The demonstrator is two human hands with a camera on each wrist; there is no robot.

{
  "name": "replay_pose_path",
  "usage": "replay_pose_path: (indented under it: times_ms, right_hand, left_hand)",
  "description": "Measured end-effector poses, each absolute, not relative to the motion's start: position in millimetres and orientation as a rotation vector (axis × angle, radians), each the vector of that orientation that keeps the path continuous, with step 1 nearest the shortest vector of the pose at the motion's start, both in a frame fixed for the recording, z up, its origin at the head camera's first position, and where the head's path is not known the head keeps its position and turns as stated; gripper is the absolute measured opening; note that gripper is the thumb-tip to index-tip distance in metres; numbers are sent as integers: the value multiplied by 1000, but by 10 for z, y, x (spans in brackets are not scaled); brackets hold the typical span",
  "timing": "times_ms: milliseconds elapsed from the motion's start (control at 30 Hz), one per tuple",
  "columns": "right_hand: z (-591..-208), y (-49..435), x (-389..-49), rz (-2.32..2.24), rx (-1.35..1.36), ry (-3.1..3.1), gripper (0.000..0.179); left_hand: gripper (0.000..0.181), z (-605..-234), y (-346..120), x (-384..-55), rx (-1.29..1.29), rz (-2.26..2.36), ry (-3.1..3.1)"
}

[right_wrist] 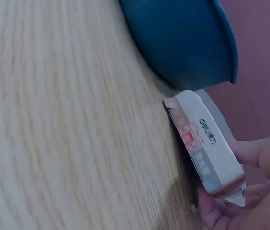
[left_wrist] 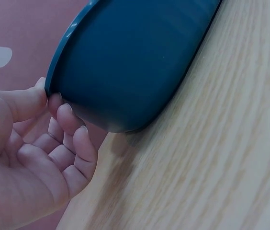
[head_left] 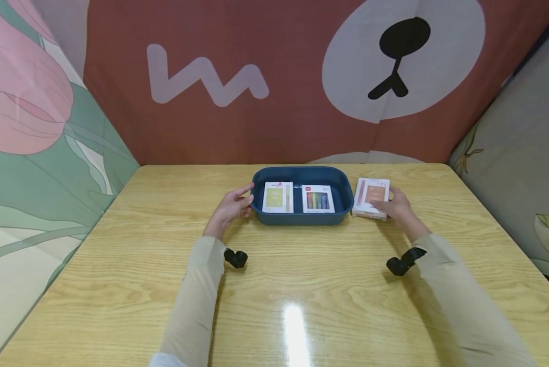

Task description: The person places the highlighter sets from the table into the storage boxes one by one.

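A dark blue plastic basin (head_left: 302,219) stands near the back of the table. My left hand (head_left: 230,208) pinches the left end of its rim between thumb and fingertips; in the left wrist view the thumb lies on the rim's edge. Inside lie two flat boxes side by side: a white box with a yellow-green panel (head_left: 278,198) and a white box with a window of coloured sticks (head_left: 318,200). To the right of the basin, my right hand (head_left: 399,208) grips a white box with an orange panel (head_left: 365,192). Printed lettering shows on that box's side (right_wrist: 207,143).
The pale wooden table (head_left: 265,285) reaches back to a reddish-brown printed cloth (head_left: 256,132). Patterned cloths (head_left: 522,127) hang at both sides. A black wrist camera (head_left: 236,258) sits at the left cuff, another black wrist camera (head_left: 405,261) at the right.
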State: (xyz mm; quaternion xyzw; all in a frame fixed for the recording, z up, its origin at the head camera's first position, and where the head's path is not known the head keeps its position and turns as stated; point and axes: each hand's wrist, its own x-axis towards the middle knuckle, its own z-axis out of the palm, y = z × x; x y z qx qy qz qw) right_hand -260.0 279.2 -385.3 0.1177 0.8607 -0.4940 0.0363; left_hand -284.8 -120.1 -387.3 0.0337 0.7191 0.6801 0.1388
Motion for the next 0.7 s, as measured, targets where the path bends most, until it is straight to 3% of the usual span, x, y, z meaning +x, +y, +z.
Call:
replay_pose_path:
  times_ms: [700]
  right_hand:
    - [-3793, 3042, -2526, -1937, 300, 2169, 65]
  left_hand:
    - [44, -3867, -1204, -2856, 74, 1967, 2060]
